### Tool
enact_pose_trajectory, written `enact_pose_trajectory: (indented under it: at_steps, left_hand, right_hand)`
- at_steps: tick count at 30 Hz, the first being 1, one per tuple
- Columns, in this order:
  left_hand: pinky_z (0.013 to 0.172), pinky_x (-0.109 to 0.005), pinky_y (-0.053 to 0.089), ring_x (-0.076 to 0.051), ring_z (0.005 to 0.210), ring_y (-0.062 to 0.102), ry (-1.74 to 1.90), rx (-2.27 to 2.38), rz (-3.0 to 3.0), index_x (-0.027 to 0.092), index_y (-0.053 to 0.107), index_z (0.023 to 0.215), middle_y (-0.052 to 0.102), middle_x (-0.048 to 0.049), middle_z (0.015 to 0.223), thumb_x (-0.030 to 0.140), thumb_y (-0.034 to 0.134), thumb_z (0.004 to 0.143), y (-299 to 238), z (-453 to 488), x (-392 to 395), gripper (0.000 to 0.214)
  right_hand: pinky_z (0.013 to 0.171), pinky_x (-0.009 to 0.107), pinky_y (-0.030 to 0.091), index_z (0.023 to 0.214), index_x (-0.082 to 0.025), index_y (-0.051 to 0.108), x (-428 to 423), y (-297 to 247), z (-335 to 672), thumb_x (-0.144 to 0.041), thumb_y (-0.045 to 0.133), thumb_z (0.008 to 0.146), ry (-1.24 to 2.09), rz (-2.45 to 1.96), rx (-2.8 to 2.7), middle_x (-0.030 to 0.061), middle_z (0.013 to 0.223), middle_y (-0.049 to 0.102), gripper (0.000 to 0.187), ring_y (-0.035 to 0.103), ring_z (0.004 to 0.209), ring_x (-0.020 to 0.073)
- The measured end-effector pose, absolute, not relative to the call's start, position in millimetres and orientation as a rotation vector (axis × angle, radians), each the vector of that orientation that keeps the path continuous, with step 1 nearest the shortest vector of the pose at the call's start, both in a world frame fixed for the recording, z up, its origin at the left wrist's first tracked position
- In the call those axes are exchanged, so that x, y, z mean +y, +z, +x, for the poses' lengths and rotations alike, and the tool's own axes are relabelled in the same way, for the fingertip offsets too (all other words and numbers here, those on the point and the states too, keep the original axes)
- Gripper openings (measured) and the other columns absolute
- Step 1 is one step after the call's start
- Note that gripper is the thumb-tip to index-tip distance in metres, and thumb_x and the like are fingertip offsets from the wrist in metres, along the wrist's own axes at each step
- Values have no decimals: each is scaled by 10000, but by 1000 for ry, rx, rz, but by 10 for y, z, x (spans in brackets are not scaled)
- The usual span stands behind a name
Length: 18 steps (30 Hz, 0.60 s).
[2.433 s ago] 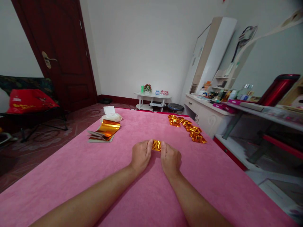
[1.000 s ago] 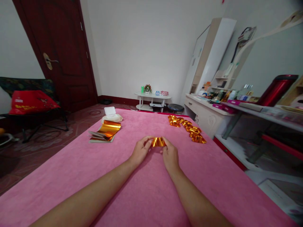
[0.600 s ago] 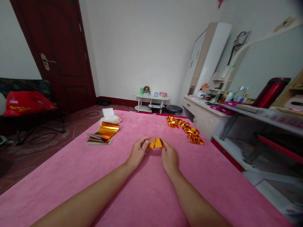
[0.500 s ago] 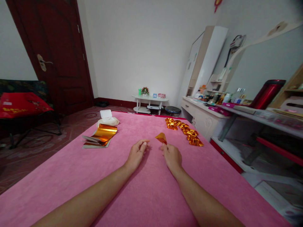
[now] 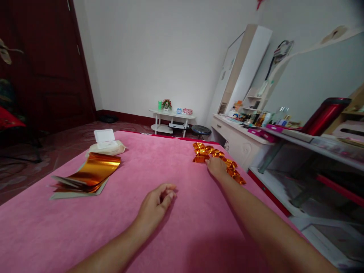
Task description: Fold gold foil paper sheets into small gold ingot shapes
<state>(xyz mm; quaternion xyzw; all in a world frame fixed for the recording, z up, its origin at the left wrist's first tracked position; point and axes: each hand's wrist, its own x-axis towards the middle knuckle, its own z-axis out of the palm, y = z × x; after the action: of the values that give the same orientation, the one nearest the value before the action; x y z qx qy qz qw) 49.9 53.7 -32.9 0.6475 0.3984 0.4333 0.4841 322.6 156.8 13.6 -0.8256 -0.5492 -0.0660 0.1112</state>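
Observation:
My right hand is closed at the near left side of a row of folded gold foil pieces. A shiny folded foil piece sticks out to the left of its fingertips, and the hand hides part of the row. My left hand rests on the pink cloth with fingers loosely curved and apart, holding nothing. Off to its left lies a stack of gold foil sheets with dull backs, the top sheet curling up.
Behind the foil stack sits a soft pack with its white lid raised. A dresser crowded with bottles runs along the right side. Beyond the cloth's far edge stand a round stool and a small white table.
My right hand has moved forward and right with the folded foil piece, to the row. My left hand has drawn back slightly. The view has shifted, so the foil stack appears nearer.

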Motion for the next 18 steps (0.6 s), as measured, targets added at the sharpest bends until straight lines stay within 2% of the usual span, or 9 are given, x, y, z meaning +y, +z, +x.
enact_pose_trajectory:
  at_steps: [7, 12, 14, 18]
  left_hand:
    - [725, -266, 445, -173, 817, 609, 989, 1022, 1633, 187, 602, 1056, 668, -58, 900, 334, 502, 849, -325, 480, 546, 273]
    - [713, -255, 449, -166, 796, 611, 1003, 1044, 1720, 189, 617, 1041, 672, -53, 910, 331, 502, 843, -369, 477, 562, 269]
    - [708, -253, 449, -165, 782, 612, 1005, 1051, 1768, 188, 632, 1016, 677, -46, 883, 313, 501, 837, -378, 474, 564, 254]
    - [711, -249, 451, -171, 790, 613, 1004, 1069, 1871, 189, 681, 911, 690, -35, 860, 256, 503, 812, -361, 471, 528, 215]
  right_hand:
    - [833, 347, 424, 1033, -99, 647, 1580, 88, 3392, -374, 467, 881, -239, -2470, -1600, 203, 1041, 649, 362, 599, 1023, 289]
    - [774, 368, 448, 1209, -57, 487, 1319, 194, 3163, -210, 479, 850, -306, -2462, -1505, 203, 952, 658, 390, 627, 949, 299]
    - [744, 366, 459, 1234, -96, 458, 1099, 266, 2919, -194, 483, 839, -305, -2397, -1539, 164, 921, 665, 408, 638, 895, 284]
    - [693, 310, 479, 1195, -192, 499, 394, 436, 2204, -161, 463, 845, -20, -1541, -1971, 52, 856, 653, 353, 625, 765, 188]
